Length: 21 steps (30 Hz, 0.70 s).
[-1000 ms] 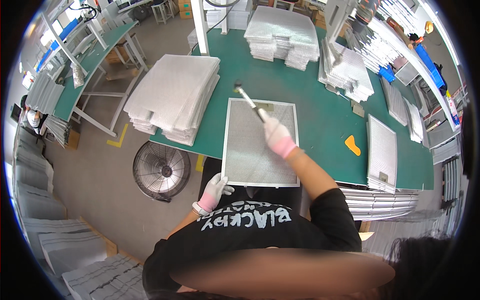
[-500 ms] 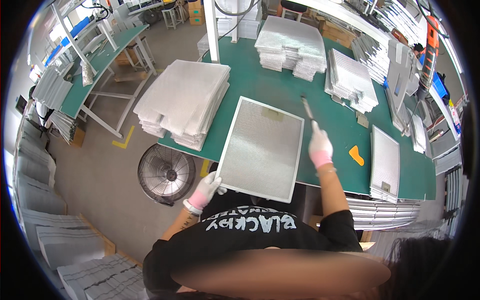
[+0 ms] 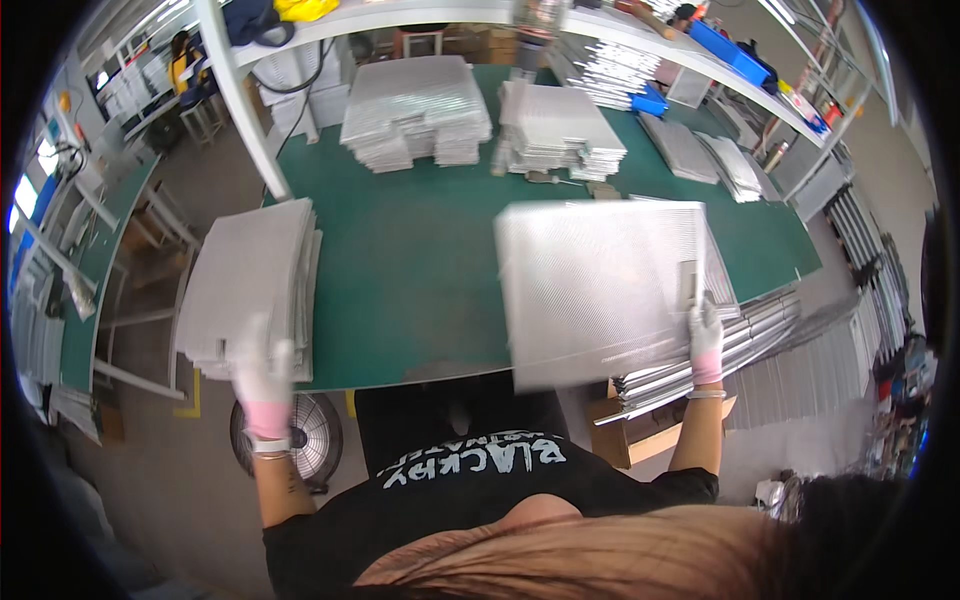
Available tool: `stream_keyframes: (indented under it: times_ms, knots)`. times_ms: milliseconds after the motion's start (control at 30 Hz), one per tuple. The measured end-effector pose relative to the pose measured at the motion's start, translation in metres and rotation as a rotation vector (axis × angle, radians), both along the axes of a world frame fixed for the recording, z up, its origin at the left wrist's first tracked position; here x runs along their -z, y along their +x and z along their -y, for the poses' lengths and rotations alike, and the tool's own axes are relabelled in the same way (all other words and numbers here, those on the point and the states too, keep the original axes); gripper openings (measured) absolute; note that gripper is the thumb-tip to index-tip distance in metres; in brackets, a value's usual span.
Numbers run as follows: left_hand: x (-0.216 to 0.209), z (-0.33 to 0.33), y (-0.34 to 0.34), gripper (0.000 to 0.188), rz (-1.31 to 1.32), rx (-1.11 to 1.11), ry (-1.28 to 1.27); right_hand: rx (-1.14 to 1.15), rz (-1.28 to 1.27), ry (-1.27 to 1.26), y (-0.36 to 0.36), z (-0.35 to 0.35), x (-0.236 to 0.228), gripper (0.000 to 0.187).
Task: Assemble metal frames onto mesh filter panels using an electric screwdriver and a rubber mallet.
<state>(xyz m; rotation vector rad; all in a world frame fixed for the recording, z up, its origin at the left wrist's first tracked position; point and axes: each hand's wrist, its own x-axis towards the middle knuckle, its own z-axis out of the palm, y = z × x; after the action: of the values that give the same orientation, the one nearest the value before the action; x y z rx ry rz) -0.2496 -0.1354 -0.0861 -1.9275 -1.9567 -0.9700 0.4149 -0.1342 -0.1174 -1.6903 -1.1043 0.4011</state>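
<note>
A framed metal mesh filter panel (image 3: 590, 290) is lifted, tilted and slightly blurred, over the right part of the green table. My right hand (image 3: 706, 340), in a white and pink glove, closes on its right edge beside a small grey tab. Behind that edge part of another panel (image 3: 718, 265) shows on the table. My left hand (image 3: 263, 375), gloved the same way, is smeared by motion at the front of a stack of mesh sheets (image 3: 245, 275). Its fingers are too blurred to read, and contact with the stack cannot be told.
Further back on the green table (image 3: 400, 270) stand a tall mesh stack (image 3: 415, 110) and a smaller one (image 3: 560, 130). A white shelf (image 3: 400, 18) on posts spans above. A round floor fan (image 3: 318, 440) stands below the front edge; long metal strips (image 3: 740, 345) lie under the right side.
My right hand no longer shows the thin tool and now grips the panel at the right. My left hand has left the panel's corner for the left stack. The view has turned rightward.
</note>
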Motion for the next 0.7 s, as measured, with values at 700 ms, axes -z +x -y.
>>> stream_keyframes:
  times_ms: [700]
  knots:
    - [-0.051,-0.042,-0.09,0.095,-0.091,-0.413,-0.773,0.587,0.276,-0.198,0.108,-0.05,0.093,0.057]
